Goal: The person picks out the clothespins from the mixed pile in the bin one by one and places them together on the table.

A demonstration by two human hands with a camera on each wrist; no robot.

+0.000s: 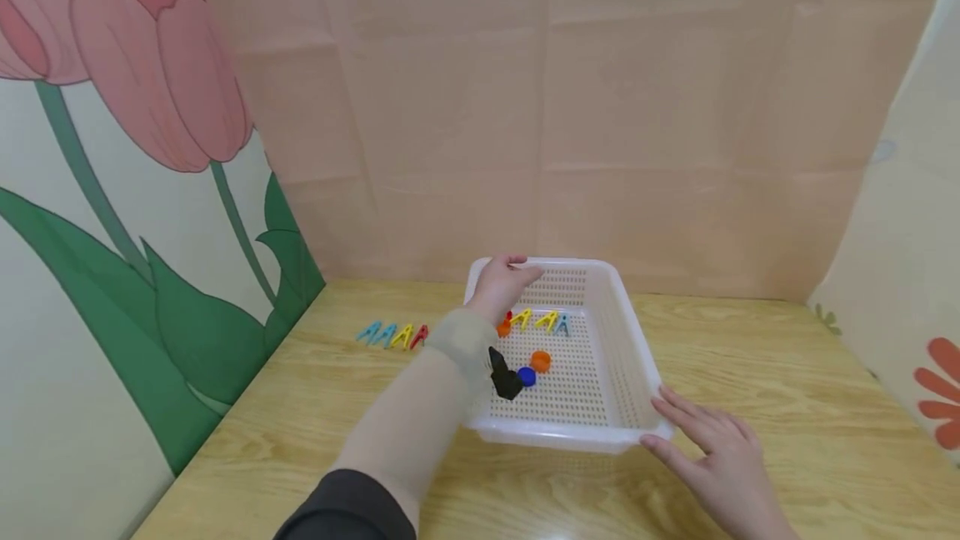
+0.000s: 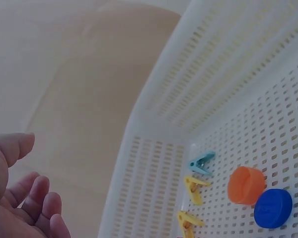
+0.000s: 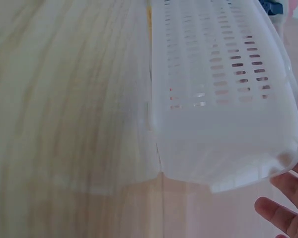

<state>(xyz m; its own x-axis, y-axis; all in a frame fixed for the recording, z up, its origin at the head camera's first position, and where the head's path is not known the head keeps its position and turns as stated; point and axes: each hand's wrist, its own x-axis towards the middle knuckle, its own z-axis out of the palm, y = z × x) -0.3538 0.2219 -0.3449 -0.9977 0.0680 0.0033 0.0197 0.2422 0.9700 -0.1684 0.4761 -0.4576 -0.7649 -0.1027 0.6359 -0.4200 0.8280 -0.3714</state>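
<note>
- Two light-blue plastic A-shaped clips [image 1: 386,335], a yellow plastic A-shaped clip [image 1: 402,337] and a red plastic A-shaped clip [image 1: 420,337] stand in a row on the pale wood-grained surface [image 1: 750,357], outside the basket.
- The left hand [image 1: 504,280] shows near the basket's far left corner; its thumb stands away from loosely bent fingers that pinch nothing; the left wrist view shows a gap between it and the rim.
- The white perforated plastic basket [image 1: 636,340] sits between the hands; whether its base lies fully flat I cannot tell.
- Inside it, left to right: a partly hidden orange-red piece [image 1: 503,329], a yellow clip [image 1: 521,319], a round blue cap [image 2: 273,208], a round orange cap [image 2: 246,185], another yellow clip [image 1: 547,321] and a light-blue clip [image 1: 563,324].
- The right hand [image 1: 708,452] meets the near right corner, fingers extended and thumb spread apart.
- The step in hand looks like positioning or steadying the basket; the next move seems to call for even, level support at opposite corners, lest the loose caps slide.
</note>
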